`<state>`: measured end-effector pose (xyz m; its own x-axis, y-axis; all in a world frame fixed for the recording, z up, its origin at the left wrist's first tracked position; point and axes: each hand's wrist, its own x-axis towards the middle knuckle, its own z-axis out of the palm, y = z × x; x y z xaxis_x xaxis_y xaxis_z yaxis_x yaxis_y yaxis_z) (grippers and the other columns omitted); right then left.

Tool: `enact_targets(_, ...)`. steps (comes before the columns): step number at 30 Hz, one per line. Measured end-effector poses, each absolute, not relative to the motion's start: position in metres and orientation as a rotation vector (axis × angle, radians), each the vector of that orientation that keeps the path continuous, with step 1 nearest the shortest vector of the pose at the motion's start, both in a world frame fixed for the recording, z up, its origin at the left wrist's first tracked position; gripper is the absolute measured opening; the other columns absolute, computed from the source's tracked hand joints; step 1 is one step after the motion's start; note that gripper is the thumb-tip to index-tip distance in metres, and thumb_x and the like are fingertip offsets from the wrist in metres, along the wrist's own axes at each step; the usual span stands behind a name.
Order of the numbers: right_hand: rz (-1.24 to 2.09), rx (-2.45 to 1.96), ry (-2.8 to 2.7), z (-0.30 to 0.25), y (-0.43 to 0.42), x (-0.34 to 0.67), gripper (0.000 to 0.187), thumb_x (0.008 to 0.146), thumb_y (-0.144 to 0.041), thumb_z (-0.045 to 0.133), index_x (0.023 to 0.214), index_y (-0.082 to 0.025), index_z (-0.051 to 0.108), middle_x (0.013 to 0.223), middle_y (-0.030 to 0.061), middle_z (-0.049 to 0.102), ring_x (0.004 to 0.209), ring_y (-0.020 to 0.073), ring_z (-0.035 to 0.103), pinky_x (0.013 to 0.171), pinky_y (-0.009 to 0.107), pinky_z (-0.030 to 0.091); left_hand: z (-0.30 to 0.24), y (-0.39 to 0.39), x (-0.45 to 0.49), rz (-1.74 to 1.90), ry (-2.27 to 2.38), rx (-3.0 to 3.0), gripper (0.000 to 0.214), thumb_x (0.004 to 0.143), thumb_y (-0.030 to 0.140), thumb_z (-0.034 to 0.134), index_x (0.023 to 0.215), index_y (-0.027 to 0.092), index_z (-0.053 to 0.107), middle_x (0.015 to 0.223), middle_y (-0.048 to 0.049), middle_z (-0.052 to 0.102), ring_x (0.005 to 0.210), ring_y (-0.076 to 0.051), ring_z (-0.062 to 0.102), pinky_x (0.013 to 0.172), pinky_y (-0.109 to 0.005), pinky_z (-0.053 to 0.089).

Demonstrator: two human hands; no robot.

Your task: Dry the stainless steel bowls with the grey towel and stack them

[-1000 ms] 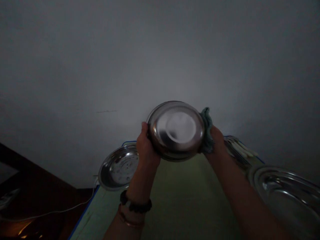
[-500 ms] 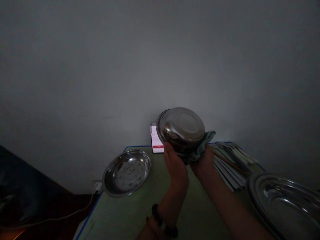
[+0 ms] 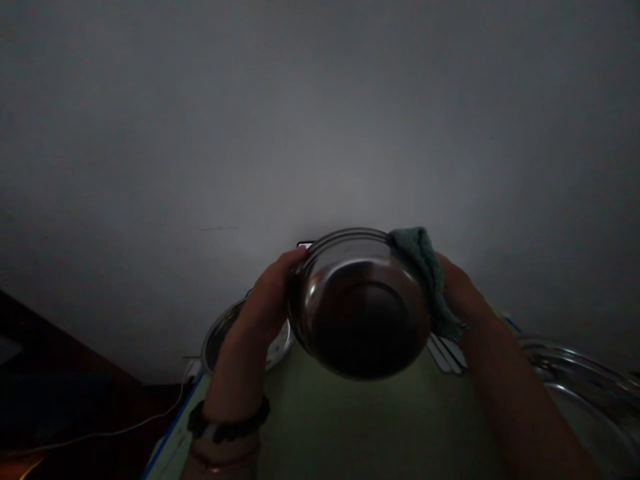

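I hold a round steel plate (image 3: 360,307) up in front of me above the green table (image 3: 350,427), its hollow side turned toward me. My left hand (image 3: 267,297) grips its left rim with curled fingers. My right hand (image 3: 457,290) presses a green cloth (image 3: 423,267) against the plate's right rim. Both wrists reach up from the bottom of the view, the left one wearing dark bead bracelets.
A second steel plate (image 3: 220,333) lies on the table behind my left hand. A large steel tray (image 3: 580,387) sits at the right edge. Flat utensils (image 3: 445,353) lie behind the held plate. A white cable (image 3: 125,427) trails off the table's left side. A plain wall stands behind.
The plate has been turned over from back-facing to hollow-facing and moved closer to me. My left hand shifted from under the plate to its left rim; the phone behind is now hidden.
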<state>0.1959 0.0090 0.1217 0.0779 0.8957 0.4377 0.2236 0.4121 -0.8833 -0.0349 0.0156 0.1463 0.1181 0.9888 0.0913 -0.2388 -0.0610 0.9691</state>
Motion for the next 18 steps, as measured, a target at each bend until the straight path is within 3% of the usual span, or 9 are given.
enact_targets(4,0.843,-0.996,-1.453,0.128,0.004,0.182,0.031,0.080,-0.053,0.056,0.075,-0.027,0.071,0.073,0.0015,0.072,0.080,0.0243,0.067,0.069,0.033,0.055,0.139,0.014,-0.031,1.222,1.006,1.304,0.030,0.073,0.044,0.067,0.064,0.016,0.069,0.056,-0.0025,0.066,0.047,-0.011,0.056,0.048,-0.022,0.043)
enact_targets(8,0.745,-1.062,-1.266,0.127,0.011,0.174,0.036,0.083,-0.053,0.050,0.077,-0.024,0.070,0.078,0.0039,0.073,0.082,0.0244,0.067,0.072,0.034,0.054,0.142,0.013,-0.026,1.409,0.937,1.126,0.035,0.073,0.043,0.068,0.052,0.016,0.062,0.042,0.0021,0.055,0.035,-0.008,0.046,0.038,-0.021,0.034)
enact_targets(10,0.661,-1.089,-1.142,0.123,0.015,0.168,0.031,0.084,-0.049,0.050,0.080,-0.023,0.068,0.086,0.0055,0.072,0.090,0.0244,0.065,0.076,0.034,0.053,0.143,0.016,-0.020,1.558,0.874,0.946,0.034,0.078,0.041,0.064,0.055,0.016,0.062,0.045,0.0022,0.058,0.038,-0.008,0.049,0.040,-0.020,0.039)
enact_targets(13,0.641,-1.025,-0.976,0.108,0.018,0.147,0.024,0.081,-0.044,0.055,0.085,-0.023,0.066,0.095,0.0066,0.071,0.099,0.0234,0.062,0.083,0.034,0.050,0.134,0.024,-0.005,1.795,0.741,0.629,0.028,0.087,0.037,0.053,0.074,0.017,0.069,0.068,0.0004,0.070,0.062,-0.011,0.064,0.062,-0.022,0.052)
enact_targets(15,0.708,-0.919,-0.838,0.096,0.020,0.128,0.042,0.090,-0.050,0.034,0.104,-0.022,0.061,0.105,0.0061,0.068,0.099,0.0201,0.062,0.085,0.036,0.050,0.121,0.029,0.008,1.918,0.738,0.476,0.027,0.089,0.036,0.049,0.085,0.018,0.069,0.087,-0.0004,0.073,0.087,-0.013,0.067,0.080,-0.023,0.052)
enact_targets(18,0.759,-0.893,-0.725,0.080,0.024,0.104,0.050,0.090,-0.054,0.027,0.109,-0.020,0.058,0.110,0.0068,0.066,0.105,0.0196,0.060,0.088,0.036,0.048,0.102,0.033,0.027,2.038,0.857,0.273,0.031,0.090,0.042,0.049,0.096,0.018,0.068,0.110,-0.0028,0.070,0.109,-0.017,0.061,0.096,-0.028,0.046)
